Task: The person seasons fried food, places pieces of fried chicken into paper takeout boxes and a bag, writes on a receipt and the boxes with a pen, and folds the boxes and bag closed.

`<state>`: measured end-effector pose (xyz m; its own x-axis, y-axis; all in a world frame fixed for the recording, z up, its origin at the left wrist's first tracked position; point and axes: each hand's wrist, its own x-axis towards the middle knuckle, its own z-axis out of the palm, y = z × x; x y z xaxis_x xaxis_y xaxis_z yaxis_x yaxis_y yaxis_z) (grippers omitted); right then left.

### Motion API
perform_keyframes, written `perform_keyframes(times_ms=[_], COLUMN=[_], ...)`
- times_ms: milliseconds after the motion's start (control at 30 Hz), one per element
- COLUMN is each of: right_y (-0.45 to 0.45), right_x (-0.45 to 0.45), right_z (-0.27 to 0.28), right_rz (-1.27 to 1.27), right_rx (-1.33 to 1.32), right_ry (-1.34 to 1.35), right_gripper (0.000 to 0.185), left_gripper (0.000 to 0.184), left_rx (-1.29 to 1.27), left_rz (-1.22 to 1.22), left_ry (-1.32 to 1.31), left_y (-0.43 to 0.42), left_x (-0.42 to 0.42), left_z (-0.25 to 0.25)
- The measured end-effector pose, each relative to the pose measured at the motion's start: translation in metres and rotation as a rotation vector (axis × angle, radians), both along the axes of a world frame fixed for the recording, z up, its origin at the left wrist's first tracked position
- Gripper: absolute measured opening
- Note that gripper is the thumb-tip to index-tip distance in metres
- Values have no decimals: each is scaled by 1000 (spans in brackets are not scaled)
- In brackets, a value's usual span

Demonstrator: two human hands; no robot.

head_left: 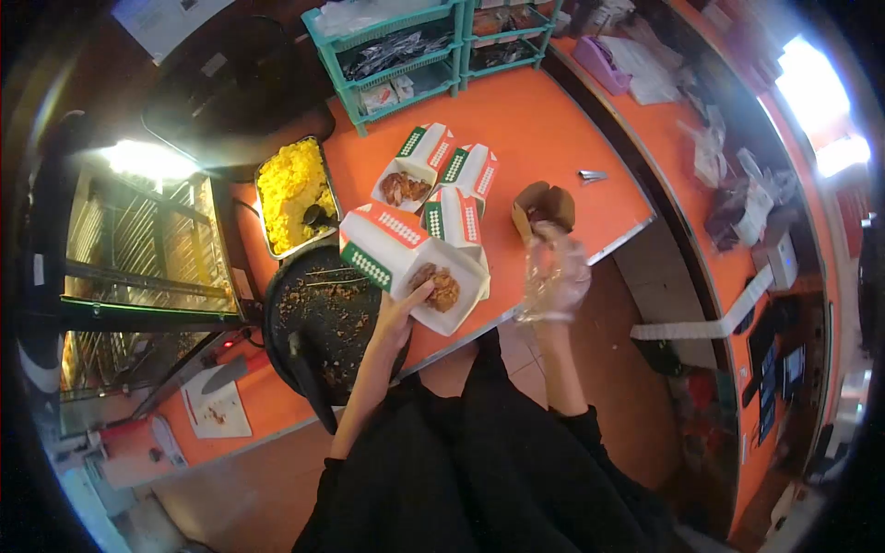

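My left hand (396,315) grips the near edge of an open takeaway box (392,235), white with red and green panels, thumb over the rim. Browned pieces of meat (438,288) lie inside it. My right hand (556,276), in a clear plastic glove, is at the near side of a small brown cardboard box (530,198) with raised flaps. Motion blurs its fingers, so I cannot make out whether they hold anything. Behind the left-hand box stand several similar boxes; one white box (410,194) at the back also has meat in it.
A metal tray of yellow rice (293,189) with a black spoon sits left on the orange counter (553,120). Nearer is a round black pan (323,313) with crumbs and a dark handle. Teal drawers (406,55) stand behind; a lit glass cabinet (138,240) is far left.
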<state>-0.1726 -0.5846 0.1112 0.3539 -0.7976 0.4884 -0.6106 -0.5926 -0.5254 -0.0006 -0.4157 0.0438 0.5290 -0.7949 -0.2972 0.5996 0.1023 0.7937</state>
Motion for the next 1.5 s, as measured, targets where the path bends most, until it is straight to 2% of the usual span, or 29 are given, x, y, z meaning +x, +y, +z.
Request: perform_keyframes(times_ms=[33, 67, 100, 167, 233, 367, 433, 467, 500, 567, 633, 700, 767, 800, 833, 900, 967, 1000, 1033, 1067, 1100, 1167, 1200, 1233, 1267, 1300, 1333, 1367, 1500], right_y=[-33, -56, -76, -118, -162, -237, -263, -272, -285, -315, -350, -354, -344, -329, -307, -256, -206, -183, -171, -157, -146, -155, -147, -147, -159, -163, -171, -162, -196], right_x=[-9, -12, -17, -34, -55, -88, -106, -120, -129, -148, -162, -155, -140, -129, -116, -94, -66, -55, -45, -38, -33, -26, -19, -12, -10, -3, -7, -5, -17], right_z=[-18, -21, -24, -42, -89, -144, -146, -157, -158, -163, -178, -164, -137, -125, -110, -84, -67, -65, -87, -89, -87, -142, -131, -119, -140, -142, -140, -98, -163], right_rz=[-174, -168, -226, -273, 91, 53, 16, 104, 83, 16, 103, 37, -4, 23, 73, 177, 315, 410, 614, 659, 711, 593, 487, 443, 437, 632, 608, 581, 644], right_rx=[51, 60, 333, 616, 534, 587, -315, -95, -33, -2, -187, -46, 53, 59, 64, 105, 185, 188, -158, -52, 52, -116, -275, 51, 56, 426, 492, 557, 442], right_ry=[-72, -85, -6, 81, 78, -128, 1105, 475, 388, 643, 1095, 993, 752, 637, 524, 394, 432, 515, 493, 513, 532, 546, 548, 704, 715, 314, 349, 385, 519], right_gripper=[45, 45, 40, 36, 26, 15, 13, 14, 15, 20, 25, 25, 25, 25, 26, 28, 30, 31, 38, 39, 41, 45, 49, 49, 49, 41, 30, 23, 23], left_gripper=[55, 55, 55, 57, 61, 52, 41, 35, 36, 32, 35, 50, 50, 51, 49, 46, 42, 41, 43, 45, 45, 46, 46, 48, 50, 49, 49, 48, 46], left_rx=[41, 83, 113, 155, 167, 256, 308, 337, 391, 352, 322, 468, 314, 281, 194, 274, 355, 260, 351, 450, 426, 380, 374, 392, 411, 443, 438, 370, 369], left_rz=[-9, -26, -65, -147, -323, -321, -391, -422, -435, -405, -306, -207, -15, 64, 235, 179, 1, 44, 103, 172, 161, 242, 239, 213, 184, 238, 237, 252, 254], left_ry=[-3, -4, 13, 19, -65, -197, -218, -227, -279, -375, -546, -625, -899, -1026, -1060, -833, -627, -639, -732, -831, -829, -880, -873, -864, -853, -952, -948, -873, -807], left_y=[-17, -35, -52, -87, -114, -165, -194, -203, -212, -227, -235, -257, -258, -251, -248, -246, -248, -257, -242, -225, -220, -215, -214, -212, -211, -212, -213, -213, -214], left_x=[-3, -5, -7, -9, -9, -34, -37, -42, -47, -49, -57, -55, -56, -59, -57, -63, -45, -44, -55, -69, -75, -80, -80, -79, -81, -84, -83, -83, -84], left_z=[-4, -5, 0, -3, -23, -22, -49, -67, -87, -110, -102, -158, -147, -113, -112, -110, -152, -199, -161, -122, -120, -121, -120, -119, -120, -126, -130, -126, -141])
